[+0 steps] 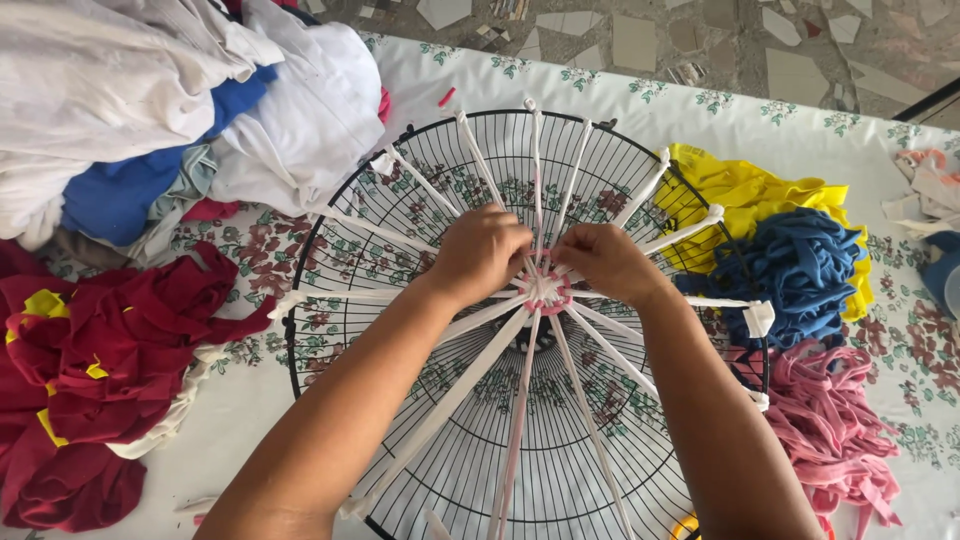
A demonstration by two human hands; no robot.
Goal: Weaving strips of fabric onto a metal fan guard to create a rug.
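A round black wire fan guard (400,180) lies flat on the table, with white fabric strips (470,375) stretched like spokes from its rim to the middle. A small pink woven ring (545,290) sits at the hub. My left hand (482,252) rests on the spokes just left of the hub, fingers curled over the strips. On the right of the hub, my right hand (606,260) pinches at the pink weave. A pink strip (515,440) runs from the hub toward me.
Piles of cloth surround the guard: white and blue (150,110) at the far left, dark red (90,380) at the near left, yellow (745,185), blue strips (800,270) and pink strips (830,430) on the right. A floral tablecloth (920,340) covers the table.
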